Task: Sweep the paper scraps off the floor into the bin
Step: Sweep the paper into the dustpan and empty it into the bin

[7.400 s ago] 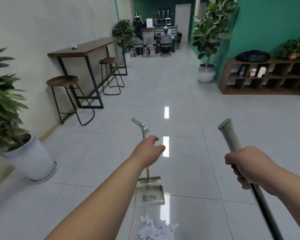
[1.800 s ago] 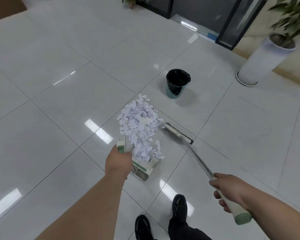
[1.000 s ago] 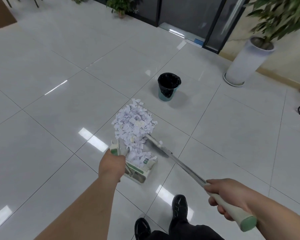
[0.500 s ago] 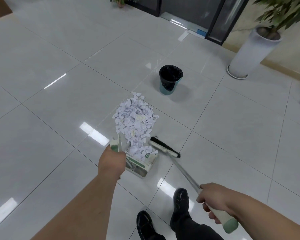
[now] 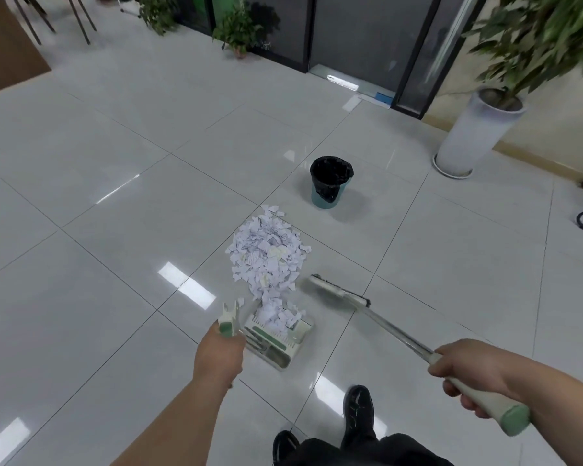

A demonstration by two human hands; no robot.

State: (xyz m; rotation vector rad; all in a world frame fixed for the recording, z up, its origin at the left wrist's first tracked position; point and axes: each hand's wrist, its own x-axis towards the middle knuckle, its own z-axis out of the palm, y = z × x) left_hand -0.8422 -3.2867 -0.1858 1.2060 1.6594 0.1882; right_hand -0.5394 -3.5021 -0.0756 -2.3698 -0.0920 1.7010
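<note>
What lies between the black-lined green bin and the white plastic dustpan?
Head view: a heap of white paper scraps fills most of it; bare tile remains beside the black-lined green bin.

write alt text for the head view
A person's left hand holds a dustpan at the near edge of a pile of scraps, while the right hand holds a broom beside it. A bin stands beyond.

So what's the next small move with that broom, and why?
Probably lift the broom head round to the far side of the paper scraps, toward the bin, then draw it back to the dustpan. Most scraps lie on the floor beyond the pan's mouth, while the head sits beside them.
</note>
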